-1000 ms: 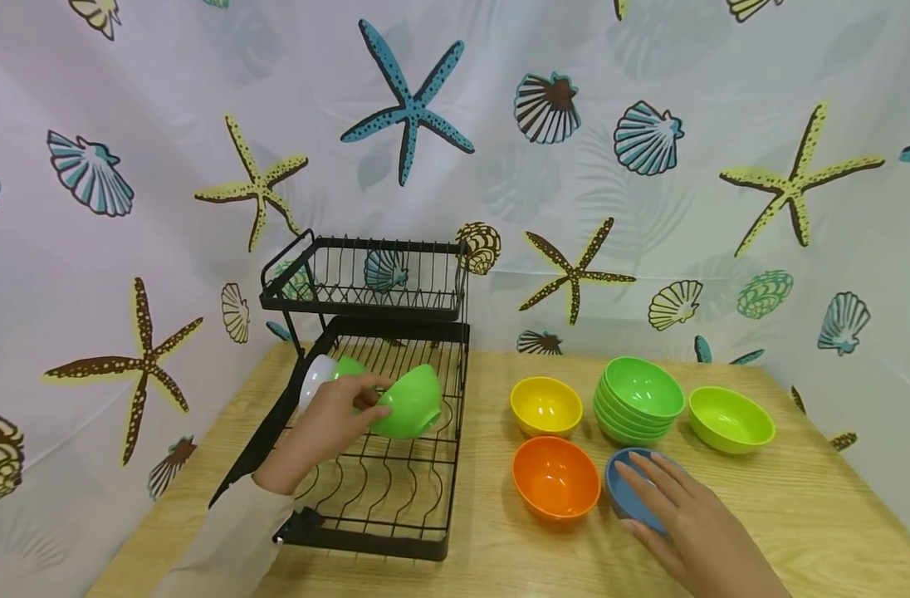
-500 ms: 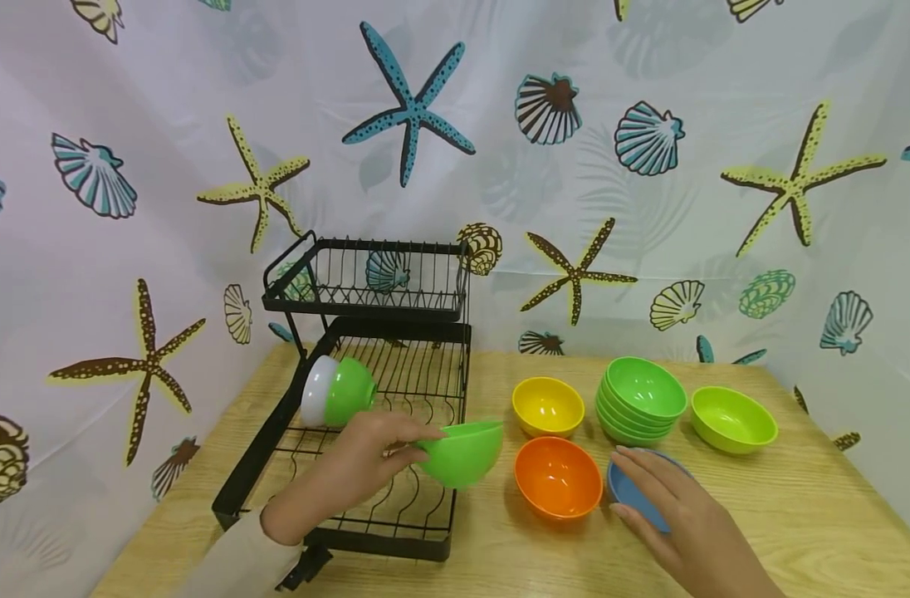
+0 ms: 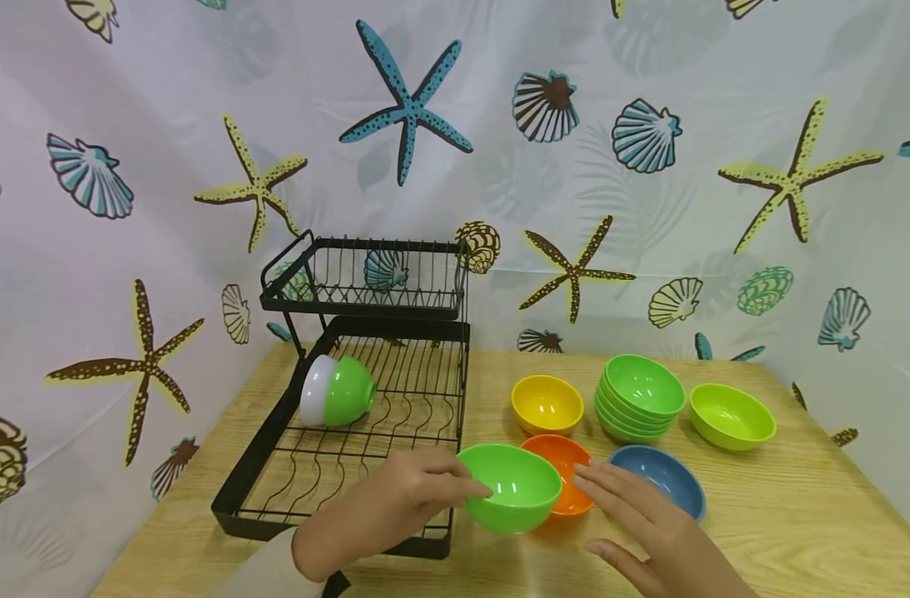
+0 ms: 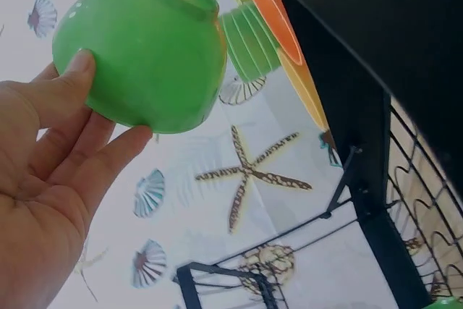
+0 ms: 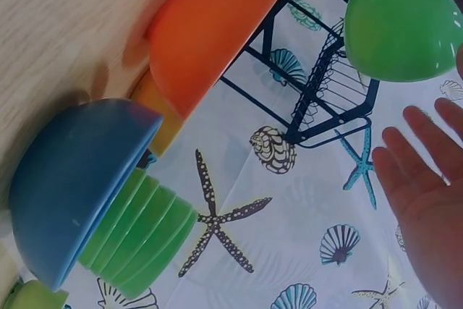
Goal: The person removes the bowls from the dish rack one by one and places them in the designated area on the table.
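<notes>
A green bowl point(image 3: 511, 490) hangs in the air, its mouth facing up, just in front of the orange bowl point(image 3: 574, 490). My left hand point(image 3: 403, 502) pinches its left rim between thumb and fingers; the left wrist view shows the thumb on the green bowl's point(image 4: 145, 56) outer wall. My right hand point(image 3: 653, 531) is held with fingers extended to the right of the bowl, apart from it, near the blue bowl point(image 3: 664, 477). In the right wrist view the right hand point(image 5: 430, 179) has nothing in its grasp.
A two-tier black dish rack point(image 3: 455, 448) stands at left, with a white bowl point(image 3: 315, 394) and another green bowl point(image 3: 350, 392) on their sides. Behind the orange bowl are a yellow bowl point(image 3: 547, 404), stacked green bowls point(image 3: 638, 399) and a lime bowl point(image 3: 731, 418). A patterned curtain point(image 3: 500, 183) hangs behind.
My left hand has carried the green bowl from the rack rightward and toward me, turning it mouth up. My right hand has shifted left, uncovering more of the blue bowl.
</notes>
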A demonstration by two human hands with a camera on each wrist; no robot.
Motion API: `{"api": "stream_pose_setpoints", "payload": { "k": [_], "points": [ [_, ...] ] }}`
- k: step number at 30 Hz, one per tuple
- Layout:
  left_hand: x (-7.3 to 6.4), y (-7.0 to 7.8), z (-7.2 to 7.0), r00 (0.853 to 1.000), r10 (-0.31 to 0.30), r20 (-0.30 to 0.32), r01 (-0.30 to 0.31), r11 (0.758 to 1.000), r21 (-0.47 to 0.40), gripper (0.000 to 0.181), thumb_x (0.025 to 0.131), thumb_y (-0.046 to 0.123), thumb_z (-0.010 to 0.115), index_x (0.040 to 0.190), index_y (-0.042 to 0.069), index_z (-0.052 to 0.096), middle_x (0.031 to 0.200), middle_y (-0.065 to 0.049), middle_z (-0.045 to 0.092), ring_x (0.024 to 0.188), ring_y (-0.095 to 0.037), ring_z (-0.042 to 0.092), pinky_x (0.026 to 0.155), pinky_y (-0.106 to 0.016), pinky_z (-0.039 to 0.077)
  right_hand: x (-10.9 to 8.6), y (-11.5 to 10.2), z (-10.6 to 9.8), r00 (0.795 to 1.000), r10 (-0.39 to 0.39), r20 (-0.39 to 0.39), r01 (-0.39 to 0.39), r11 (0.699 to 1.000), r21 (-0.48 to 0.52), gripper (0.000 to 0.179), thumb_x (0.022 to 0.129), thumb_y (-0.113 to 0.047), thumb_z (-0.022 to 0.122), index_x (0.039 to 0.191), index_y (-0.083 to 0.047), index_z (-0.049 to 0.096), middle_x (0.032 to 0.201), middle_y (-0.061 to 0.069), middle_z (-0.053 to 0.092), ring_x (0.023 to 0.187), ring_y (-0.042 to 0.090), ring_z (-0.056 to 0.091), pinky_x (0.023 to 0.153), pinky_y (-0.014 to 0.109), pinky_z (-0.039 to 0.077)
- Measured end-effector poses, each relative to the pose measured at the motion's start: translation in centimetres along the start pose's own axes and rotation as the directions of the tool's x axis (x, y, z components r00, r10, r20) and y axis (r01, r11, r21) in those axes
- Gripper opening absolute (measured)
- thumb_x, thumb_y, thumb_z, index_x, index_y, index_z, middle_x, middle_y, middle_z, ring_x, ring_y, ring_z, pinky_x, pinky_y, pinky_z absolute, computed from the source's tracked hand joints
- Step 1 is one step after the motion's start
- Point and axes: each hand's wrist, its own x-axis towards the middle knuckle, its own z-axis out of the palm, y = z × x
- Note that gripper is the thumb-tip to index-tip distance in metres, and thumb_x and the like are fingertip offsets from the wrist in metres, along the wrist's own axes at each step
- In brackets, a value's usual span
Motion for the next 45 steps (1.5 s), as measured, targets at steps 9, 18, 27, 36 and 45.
{"api": "stream_pose_setpoints", "payload": {
  "k": [9, 18, 27, 36, 45],
  "points": [
    [0.5, 1.6, 1.0, 0.991, 0.128, 0.044, -0.133, 0.979, 0.151, 0.041, 0.073, -0.007, 0.077, 0.106, 0.018, 0.074, 0.095, 0.002, 0.068, 0.089, -0.007, 0.064, 0.088, -0.010, 0.047, 1.0, -1.0, 0.4, 0.987, -0.153, -0.050, 0.156, 0.985, 0.068, 0.042, 0.096, -0.031, 0.059, 0.116, 0.005, 0.065, 0.123, 0.013, 0.064, 0.120, 0.017, 0.055, 0.106, 0.018, 0.036],
    [0.7, 2.6, 1.0, 0.989, 0.138, 0.060, -0.144, 0.983, 0.114, 0.033, 0.078, 0.000, 0.076, 0.107, 0.017, 0.073, 0.099, 0.006, 0.068, 0.097, -0.006, 0.063, 0.095, -0.013, 0.044, 0.6, -1.5, 0.7, 0.985, -0.163, -0.053, 0.168, 0.980, 0.106, 0.026, 0.098, -0.023, 0.056, 0.106, -0.002, 0.071, 0.104, 0.007, 0.070, 0.095, 0.021, 0.066, 0.094, 0.018, 0.048],
    [0.7, 2.7, 0.9, 0.988, 0.118, 0.103, -0.128, 0.987, 0.094, 0.032, 0.079, 0.009, 0.077, 0.110, 0.018, 0.073, 0.102, 0.008, 0.068, 0.102, -0.002, 0.061, 0.094, -0.012, 0.044, 0.4, -2.1, 0.5, 0.994, -0.105, -0.024, 0.107, 0.991, 0.084, 0.026, 0.102, -0.021, 0.048, 0.100, -0.010, 0.071, 0.099, 0.001, 0.071, 0.092, 0.018, 0.066, 0.092, 0.016, 0.048],
    [0.5, 2.5, 1.1, 0.992, 0.105, 0.073, -0.112, 0.989, 0.099, 0.029, 0.081, 0.006, 0.076, 0.107, 0.018, 0.073, 0.100, 0.008, 0.068, 0.100, -0.003, 0.061, 0.094, -0.011, 0.045, 0.4, -2.0, 0.4, 0.994, -0.106, -0.014, 0.107, 0.990, 0.092, 0.023, 0.101, -0.019, 0.049, 0.101, -0.011, 0.071, 0.101, 0.001, 0.070, 0.094, 0.018, 0.066, 0.093, 0.016, 0.048],
    [-0.2, 1.4, 1.2, 1.000, 0.004, 0.021, -0.007, 0.986, 0.169, 0.047, 0.089, 0.026, 0.069, 0.134, 0.016, 0.057, 0.139, -0.005, 0.052, 0.129, -0.021, 0.049, 0.104, -0.036, 0.044, 0.3, -1.4, 0.5, 0.993, -0.100, -0.063, 0.105, 0.992, 0.068, 0.024, 0.101, -0.019, 0.050, 0.100, -0.010, 0.071, 0.098, 0.000, 0.071, 0.092, 0.018, 0.065, 0.092, 0.016, 0.048]
  ]
}}
